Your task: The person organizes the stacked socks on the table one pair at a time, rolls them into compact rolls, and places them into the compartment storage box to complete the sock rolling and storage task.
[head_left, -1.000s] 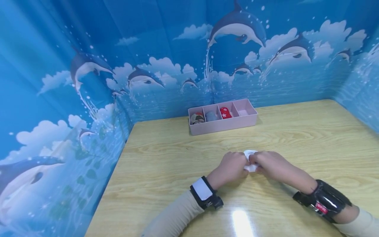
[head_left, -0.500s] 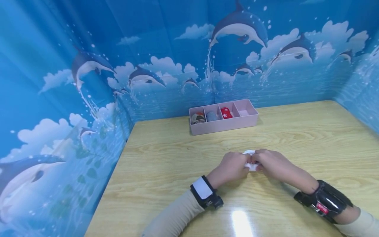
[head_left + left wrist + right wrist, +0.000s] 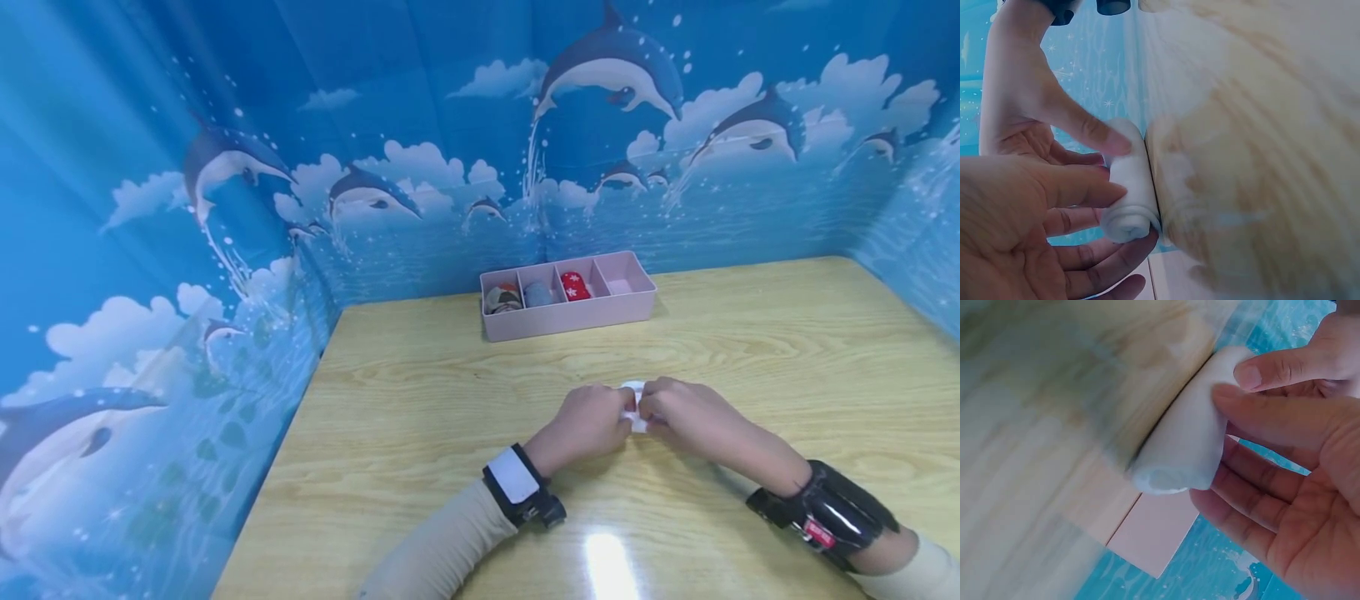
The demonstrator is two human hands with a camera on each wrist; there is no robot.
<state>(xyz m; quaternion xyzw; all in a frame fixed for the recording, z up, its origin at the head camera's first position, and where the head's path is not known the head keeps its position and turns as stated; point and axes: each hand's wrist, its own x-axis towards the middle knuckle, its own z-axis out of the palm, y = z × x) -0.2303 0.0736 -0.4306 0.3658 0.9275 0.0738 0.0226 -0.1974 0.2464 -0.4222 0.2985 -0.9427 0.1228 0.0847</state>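
Note:
A white cloth [image 3: 638, 424], rolled into a soft cylinder, lies on the table between my two hands. Its spiral end shows in the left wrist view, where the roll [image 3: 1133, 181] rests against the tabletop. My left hand [image 3: 590, 421] grips one end, thumb on top and fingers curled beneath. The other end is held by my right hand [image 3: 686, 414], its thumb also pressing the near side. In the right wrist view both thumbs touch the rolled cloth [image 3: 1185, 434]. From the head view, fingers hide most of it.
Beyond my hands, against the dolphin-print curtain [image 3: 420, 125], stands a pink divided box [image 3: 570, 321]. Its compartments hold a multicoloured roll [image 3: 503, 298], a grey-blue roll [image 3: 537, 293] and a red patterned roll [image 3: 575, 286]; the rightmost compartment shows only its floor. The wooden table [image 3: 420, 375] spreads around.
The white cloth shows as a narrower strip between my hands than a second ago. Both hands stay in nearly the same place, with small finger movements. The box has not moved.

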